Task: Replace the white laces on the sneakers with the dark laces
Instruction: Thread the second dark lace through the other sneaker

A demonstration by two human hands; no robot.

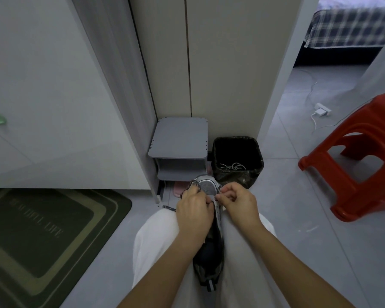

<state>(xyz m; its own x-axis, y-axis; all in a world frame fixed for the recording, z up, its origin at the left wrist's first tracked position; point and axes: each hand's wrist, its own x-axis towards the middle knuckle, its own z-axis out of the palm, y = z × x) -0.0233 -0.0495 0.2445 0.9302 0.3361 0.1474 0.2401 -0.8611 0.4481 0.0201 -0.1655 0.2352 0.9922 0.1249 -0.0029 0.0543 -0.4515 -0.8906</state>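
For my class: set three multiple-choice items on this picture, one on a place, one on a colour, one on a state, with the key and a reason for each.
1. Where is the sneaker? A on the mat; B between the person's legs; C in the bin.
2. What colour is the stool on the right? A blue; B red; C yellow.
3. What are the hands doing? A hanging idle; B lying flat on the floor; C pinching at the sneaker's front.

Key:
1 B: it lies wedged between the trouser legs, toe pointing away.
2 B: its seat and legs are red.
3 C: the left hand pinches the dark lace, and the right hand pinches at the sneaker's edge.
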